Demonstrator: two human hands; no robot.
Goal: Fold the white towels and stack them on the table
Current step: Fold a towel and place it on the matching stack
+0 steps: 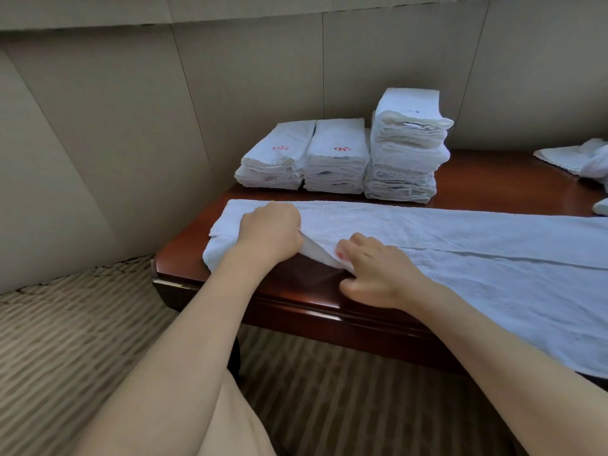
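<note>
A dark red-brown wooden table (493, 179) stands against a padded beige wall (131, 110), over a striped carpet (65, 324); across its near side lies a long white towel (460, 245), spread lengthwise from the table's left end and running out of view at the right, its near portion draping over the front edge; a lengthwise seam where one layer is folded over another runs along its middle. Behind the towel, at the back of the table near the wall, stand three stacks of folded towels side by side and touching: a tall stack (408, 149) on the right, a middle stack (337, 159) and a left stack (274, 159), both lower and each topped by a towel with red embroidery. At the far right edge lie loose unfolded towels (582, 158), well apart from the stacks. The left hand (268, 235) rests on the towel's left end, fingers curled and pinching a raised fold of cloth at its near edge; the right hand (375, 268) lies just beside it to the right, fingers bent over the same lifted edge and gripping it, thumb down on bare table; the fold stretches between the two hands.
</note>
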